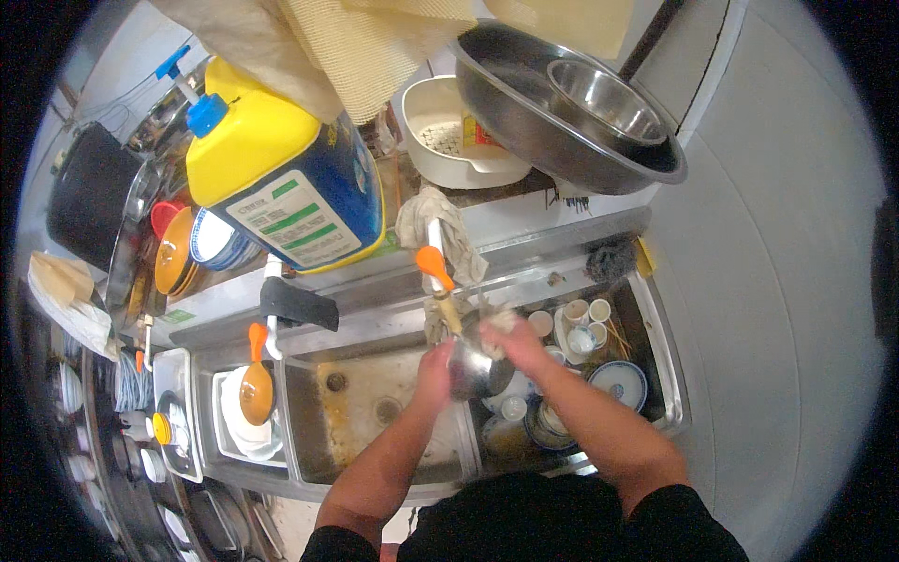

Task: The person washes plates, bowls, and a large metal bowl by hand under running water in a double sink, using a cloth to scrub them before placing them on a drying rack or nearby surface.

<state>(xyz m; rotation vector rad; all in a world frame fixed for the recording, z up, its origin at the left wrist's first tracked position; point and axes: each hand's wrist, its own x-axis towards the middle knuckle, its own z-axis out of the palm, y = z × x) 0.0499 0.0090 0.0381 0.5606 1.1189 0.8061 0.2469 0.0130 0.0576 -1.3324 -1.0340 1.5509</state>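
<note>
In the head view my left hand [436, 369] grips the left side of a shiny metal bowl [474, 369], over the divider between two sink basins. My right hand [516, 341] holds a pale cloth [497, 324] at the bowl's upper right rim. A tap with an orange handle [434, 265] and a tan sleeve on its spout stands just above the bowl. Grey rags hang around that tap. Below my right forearm, the right basin holds a blue-rimmed plate [618, 385], several small cups [576, 311] and wooden chopsticks [618, 337]. The bowl's inside is partly hidden and blurred.
Left of the bowl lies the stained middle basin [365, 414]. Further left, an orange bowl [256, 393] sits on white dishes. A large yellow and blue jug [281, 161], a white plastic basket [449, 133] and a big metal basin [520, 105] line the back ledge. A wall rises at right.
</note>
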